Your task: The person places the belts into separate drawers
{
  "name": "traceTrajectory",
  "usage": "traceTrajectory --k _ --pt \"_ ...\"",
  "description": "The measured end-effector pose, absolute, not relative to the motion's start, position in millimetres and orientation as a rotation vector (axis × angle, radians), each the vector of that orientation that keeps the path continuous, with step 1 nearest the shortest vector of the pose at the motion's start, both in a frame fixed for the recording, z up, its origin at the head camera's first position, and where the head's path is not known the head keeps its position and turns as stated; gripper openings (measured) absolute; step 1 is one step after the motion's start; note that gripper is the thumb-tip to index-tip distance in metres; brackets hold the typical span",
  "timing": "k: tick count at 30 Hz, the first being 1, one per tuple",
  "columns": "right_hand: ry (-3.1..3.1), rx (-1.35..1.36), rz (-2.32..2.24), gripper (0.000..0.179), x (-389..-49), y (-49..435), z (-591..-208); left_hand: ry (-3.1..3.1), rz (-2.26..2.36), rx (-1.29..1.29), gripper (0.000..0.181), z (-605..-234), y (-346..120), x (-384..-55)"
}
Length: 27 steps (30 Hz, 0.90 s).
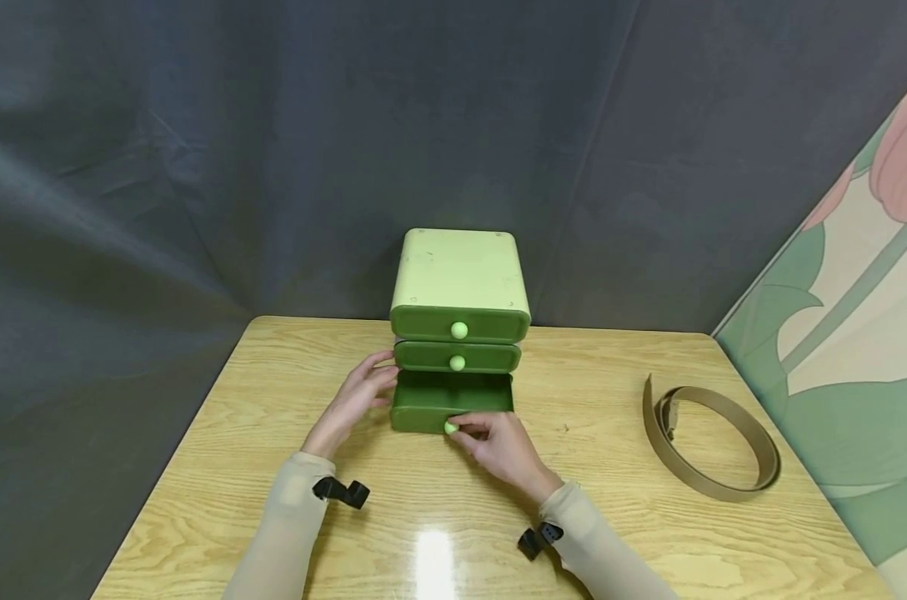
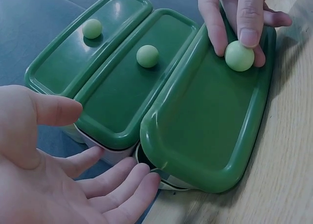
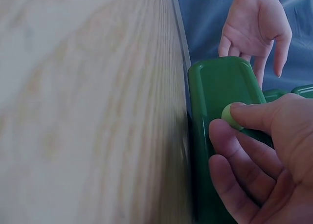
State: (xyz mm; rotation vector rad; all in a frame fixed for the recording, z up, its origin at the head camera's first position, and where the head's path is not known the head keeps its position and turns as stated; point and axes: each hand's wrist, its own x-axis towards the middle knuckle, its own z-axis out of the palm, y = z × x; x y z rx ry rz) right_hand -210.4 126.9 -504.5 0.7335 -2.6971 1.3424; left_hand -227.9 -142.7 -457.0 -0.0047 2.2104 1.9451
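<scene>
A small green chest of drawers [image 1: 461, 271] with a pale top stands toward the back of the table. Its bottom drawer [image 1: 419, 419] is pulled out, and the inside that shows from above is bare green. My right hand [image 1: 502, 450] pinches the round pale green knob [image 2: 239, 56] of that drawer between thumb and fingers. At the chest's left side, my left hand [image 1: 354, 400] has its fingers extended, fingertips right at the side wall. The middle drawer [image 1: 423, 357] and top drawer [image 1: 423, 323] sit above, each with a round knob.
A coiled brown belt [image 1: 712, 492] lies on the right part of the wooden table [image 1: 603, 392]. Behind the table hangs a dark curtain [image 1: 453, 125]. A panel with painted tulips [image 1: 859, 350] borders the right edge.
</scene>
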Motion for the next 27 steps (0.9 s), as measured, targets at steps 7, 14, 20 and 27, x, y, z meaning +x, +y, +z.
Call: traceTrajectory --k 7,14,20,27 --pt "-2.708 0.751 1.304 0.017 -206 127 -505 2.213 1.950 0.000 0.059 -458 -142 -227" --pt "-2.716 0.776 1.329 0.017 -199 127 -502 2.208 1.953 -0.009 0.059 -459 -143 -228" --pt "-2.732 0.768 1.314 0.017 -197 127 -502 2.190 1.962 -0.020 0.059 -458 -142 -228" --pt "-2.721 0.768 1.288 0.017 -195 128 -504 2.175 1.974 -0.015 0.058 -458 -142 -228"
